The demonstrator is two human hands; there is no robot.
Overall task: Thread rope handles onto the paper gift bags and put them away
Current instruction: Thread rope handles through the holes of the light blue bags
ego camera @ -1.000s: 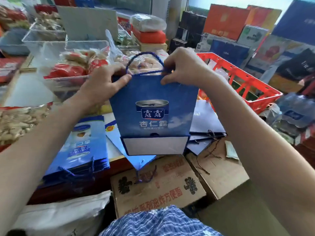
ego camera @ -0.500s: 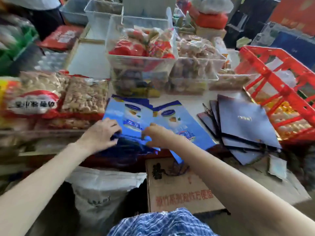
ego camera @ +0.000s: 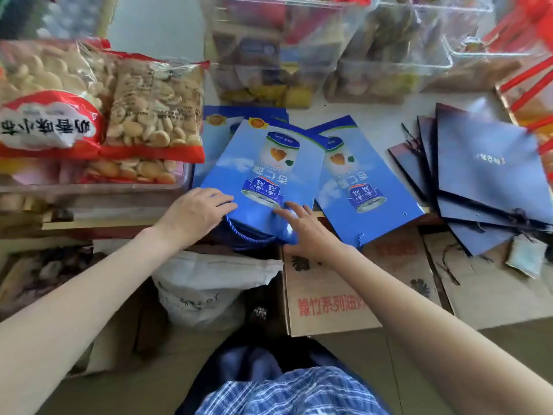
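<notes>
Bench (ego camera: 353, 115): pale surface in front of you, carrying clear snack tubs at the back, bagged biscuits to your left and the gift bags along the near edge.
Cardboard box (ego camera: 329, 295): sits below the near edge of the bench, with red print on its flap.
Dark bags (ego camera: 484, 163): a fanned pile of navy paper bags lies flat to your right, well apart from your hands; thin dark cords trail off its near edge.
Blue gift bag (ego camera: 263, 163): the top one of the bright blue pile, lying flat and folded with the printed can upside down to you, its mouth end overhanging the near edge of the bench. The paper looks crisp and uncreased.
Second blue bag (ego camera: 356, 181): just beside it on your right and partly under it; small punched holes show near its mouth end, and whether it has a handle is not clear.
Rope handle (ego camera: 251, 235): a dark blue twisted loop hangs from the top bag's mouth, so this bag looks threaded.
Left hand (ego camera: 199, 212): rests flat on the bag's near left corner, fingers loosely extended, gripping nothing.
Right hand (ego camera: 302, 226): fingers spread and pressing the bag's near right edge, also gripping nothing.
Step in hand: you appear to be laying the finished bag onto the stack.
Next move: likely square it on the pile, then lift an unthreaded bag and find a loose rope.
</notes>
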